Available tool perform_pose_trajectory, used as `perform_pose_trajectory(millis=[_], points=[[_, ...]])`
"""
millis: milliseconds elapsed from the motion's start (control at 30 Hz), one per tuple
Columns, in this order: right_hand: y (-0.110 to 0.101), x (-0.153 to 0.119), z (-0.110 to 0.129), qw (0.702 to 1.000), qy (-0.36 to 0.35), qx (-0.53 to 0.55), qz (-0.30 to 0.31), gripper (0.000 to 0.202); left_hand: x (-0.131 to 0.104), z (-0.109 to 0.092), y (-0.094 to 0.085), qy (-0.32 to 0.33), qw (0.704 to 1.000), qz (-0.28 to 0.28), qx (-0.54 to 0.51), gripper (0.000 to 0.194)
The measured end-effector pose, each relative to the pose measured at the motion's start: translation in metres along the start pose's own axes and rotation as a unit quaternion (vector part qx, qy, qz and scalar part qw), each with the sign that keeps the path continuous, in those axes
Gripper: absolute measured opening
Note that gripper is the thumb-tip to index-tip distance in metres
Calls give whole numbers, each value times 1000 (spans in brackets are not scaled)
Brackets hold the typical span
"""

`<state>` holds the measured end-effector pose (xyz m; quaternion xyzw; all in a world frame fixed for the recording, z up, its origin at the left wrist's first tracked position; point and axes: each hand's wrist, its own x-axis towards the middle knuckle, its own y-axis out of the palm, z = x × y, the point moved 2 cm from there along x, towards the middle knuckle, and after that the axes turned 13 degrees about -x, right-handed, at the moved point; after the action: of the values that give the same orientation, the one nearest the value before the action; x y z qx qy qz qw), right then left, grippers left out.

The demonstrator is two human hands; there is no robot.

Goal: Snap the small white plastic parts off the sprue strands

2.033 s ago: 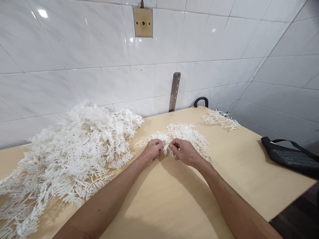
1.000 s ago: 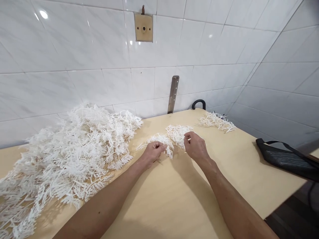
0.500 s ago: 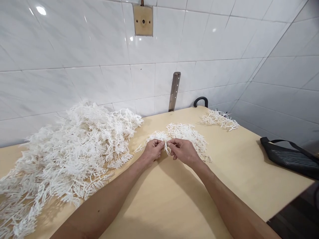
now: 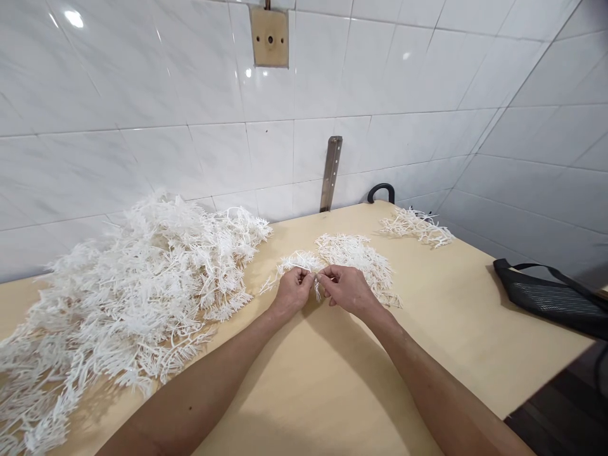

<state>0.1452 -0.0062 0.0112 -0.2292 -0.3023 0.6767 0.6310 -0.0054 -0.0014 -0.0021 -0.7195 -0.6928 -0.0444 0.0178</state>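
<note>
Close together over the table's middle, my two hands pinch a white plastic artificial sprig (image 4: pixel 318 290). My left hand (image 4: pixel 293 292) is closed on it with thumb and forefinger. From the other side, the fingertips of my right hand (image 4: pixel 346 288) grip the same piece. Its thin tips hang down between the hands, and the fingers cover much of the rest. Just behind my left hand shows a small white sprig (image 4: pixel 300 259); whether it joins the held piece I cannot tell. A heap of loose white sprigs (image 4: pixel 358 256) lies behind my right hand.
A large pile of white artificial branches (image 4: pixel 152 297) covers the left of the wooden tabletop (image 4: pixel 304 392). Bare white stems (image 4: pixel 417 227) lie at the back right. A black mesh bag (image 4: pixel 546 294) rests by the right edge. A metal bracket (image 4: pixel 331 174) leans against the tiled wall.
My hands have drawn slightly closer together, and the pinched sprig shows less between them. The view has shifted slightly.
</note>
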Motion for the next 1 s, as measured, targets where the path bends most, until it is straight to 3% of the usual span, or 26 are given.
perform_pose_trajectory(millis=[333, 567, 700, 1000], points=[[-1, -3, 5, 998, -32, -58, -25, 21, 2, -1, -1, 25, 999, 2, 39, 24], [0, -2, 3, 998, -26, -60, -23, 19, 0, -5, -2, -68, 994, 72, -37, 25], [-1, -1, 4, 993, -63, -98, -35, 22, -2, -12, -3, -142, 984, 80, -69, 32], [0, -2, 4, 978, -118, -158, -68, 20, -2, -13, -3, -148, 983, 104, -22, 36]])
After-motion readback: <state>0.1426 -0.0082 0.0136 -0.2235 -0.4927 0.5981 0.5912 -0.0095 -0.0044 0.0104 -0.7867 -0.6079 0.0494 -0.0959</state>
